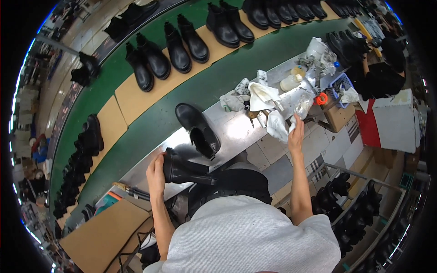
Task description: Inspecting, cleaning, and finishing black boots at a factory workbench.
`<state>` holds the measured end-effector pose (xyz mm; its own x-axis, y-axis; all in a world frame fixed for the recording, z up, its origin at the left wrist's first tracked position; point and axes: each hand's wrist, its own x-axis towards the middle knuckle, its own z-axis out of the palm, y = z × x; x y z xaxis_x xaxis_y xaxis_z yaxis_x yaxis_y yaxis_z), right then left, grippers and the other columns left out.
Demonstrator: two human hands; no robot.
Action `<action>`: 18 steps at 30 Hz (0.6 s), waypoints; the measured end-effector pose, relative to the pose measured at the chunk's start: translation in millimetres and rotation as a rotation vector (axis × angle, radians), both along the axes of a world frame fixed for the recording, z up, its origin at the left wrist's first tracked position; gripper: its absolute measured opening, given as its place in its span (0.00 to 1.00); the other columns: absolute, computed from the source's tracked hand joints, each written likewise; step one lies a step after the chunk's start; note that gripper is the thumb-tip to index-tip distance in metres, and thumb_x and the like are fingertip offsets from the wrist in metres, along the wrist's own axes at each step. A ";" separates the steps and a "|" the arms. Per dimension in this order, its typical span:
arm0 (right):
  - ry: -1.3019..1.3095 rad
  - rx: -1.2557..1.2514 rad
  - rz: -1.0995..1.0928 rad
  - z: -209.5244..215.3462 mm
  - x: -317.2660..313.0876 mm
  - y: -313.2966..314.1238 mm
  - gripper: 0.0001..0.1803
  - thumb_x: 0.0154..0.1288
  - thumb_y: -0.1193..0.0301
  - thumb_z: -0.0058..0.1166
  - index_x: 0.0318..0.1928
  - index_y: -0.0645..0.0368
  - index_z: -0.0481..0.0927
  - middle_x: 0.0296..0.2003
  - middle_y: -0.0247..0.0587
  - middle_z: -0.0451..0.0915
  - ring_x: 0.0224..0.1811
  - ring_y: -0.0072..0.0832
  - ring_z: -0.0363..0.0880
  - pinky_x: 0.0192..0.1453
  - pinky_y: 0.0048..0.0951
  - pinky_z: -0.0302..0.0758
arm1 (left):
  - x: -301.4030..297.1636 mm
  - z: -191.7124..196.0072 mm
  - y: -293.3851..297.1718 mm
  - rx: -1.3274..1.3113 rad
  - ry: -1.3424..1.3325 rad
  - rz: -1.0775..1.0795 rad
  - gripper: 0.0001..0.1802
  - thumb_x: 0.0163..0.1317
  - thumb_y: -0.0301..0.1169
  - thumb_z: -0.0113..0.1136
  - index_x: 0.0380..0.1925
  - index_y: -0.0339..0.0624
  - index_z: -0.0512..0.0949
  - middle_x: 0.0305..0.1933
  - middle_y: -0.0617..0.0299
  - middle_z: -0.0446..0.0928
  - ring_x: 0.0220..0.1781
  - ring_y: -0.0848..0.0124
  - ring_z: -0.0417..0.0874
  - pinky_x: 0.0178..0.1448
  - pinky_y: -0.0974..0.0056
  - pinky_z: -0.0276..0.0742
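My left hand (156,176) is closed around one end of a black leather ankle boot (184,169), which lies on its side at the near edge of the metal bench, close to my body. A second black boot (193,120) rests on the bench just beyond it, its opening toward me. Out to the right, my right hand (296,134) pinches a white cloth (277,126) that hangs at the bench edge. A clear plastic bottle (303,103) stands right beside those fingers. Another crumpled white cloth (263,96) lies a little farther left.
Bottles, rags and a white tub (316,47) crowd the bench's right end, near an orange tape roll (322,98) and a blue basket (342,83). Pairs of black boots (180,45) line the green conveyor (150,107) on cardboard. A co-worker (382,75) is at the far right.
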<state>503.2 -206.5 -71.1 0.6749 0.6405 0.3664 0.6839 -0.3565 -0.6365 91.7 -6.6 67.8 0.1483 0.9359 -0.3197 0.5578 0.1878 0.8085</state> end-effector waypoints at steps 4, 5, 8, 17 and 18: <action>-0.098 -0.139 0.071 -5.6 -17.6 -4.6 0.27 0.58 0.85 0.38 0.59 0.60 0.66 0.54 0.51 0.71 0.58 0.48 0.68 0.62 0.39 0.64 | 9.3 2.9 -12.5 0.047 0.053 0.038 0.22 0.66 0.42 0.44 0.43 0.33 0.77 0.41 0.51 0.79 0.45 0.67 0.77 0.53 0.66 0.67; -0.086 -0.078 0.061 -14.4 3.5 -5.7 0.27 0.57 0.86 0.38 0.59 0.60 0.67 0.54 0.50 0.72 0.58 0.45 0.69 0.63 0.38 0.63 | 13.0 2.2 -12.4 0.055 0.053 0.028 0.22 0.66 0.41 0.43 0.42 0.33 0.77 0.40 0.50 0.79 0.45 0.65 0.77 0.53 0.65 0.67; 0.290 0.106 -0.023 -5.5 77.2 12.0 0.21 0.63 0.83 0.36 0.55 0.63 0.73 0.52 0.44 0.76 0.55 0.32 0.72 0.62 0.31 0.64 | 6.1 -9.5 -8.0 0.093 0.009 -0.043 0.22 0.66 0.40 0.40 0.40 0.33 0.77 0.40 0.49 0.78 0.44 0.59 0.77 0.53 0.63 0.67; -0.022 -0.806 0.278 170.6 51.4 81.6 0.30 0.46 0.76 0.49 0.56 0.63 0.69 0.15 0.45 0.72 0.19 0.36 0.73 0.32 0.39 0.72 | -29.3 -13.5 -17.7 -0.048 -0.246 0.076 0.23 0.66 0.39 0.36 0.38 0.33 0.77 0.34 0.48 0.76 0.39 0.62 0.76 0.48 0.63 0.66; 0.061 -0.840 0.528 186.1 6.5 92.8 0.27 0.45 0.77 0.49 0.52 0.59 0.71 0.16 0.43 0.72 0.21 0.33 0.75 0.30 0.36 0.71 | -29.3 -10.8 -25.0 -0.045 -0.232 0.108 0.23 0.66 0.39 0.36 0.38 0.33 0.77 0.34 0.48 0.76 0.39 0.62 0.76 0.48 0.63 0.66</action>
<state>509.6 -113.7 115.0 0.2306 0.9001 -0.3697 0.8593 -0.3667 -0.3566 62.4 -31.6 57.1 0.1226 0.9358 -0.3305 0.3335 0.2748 0.9018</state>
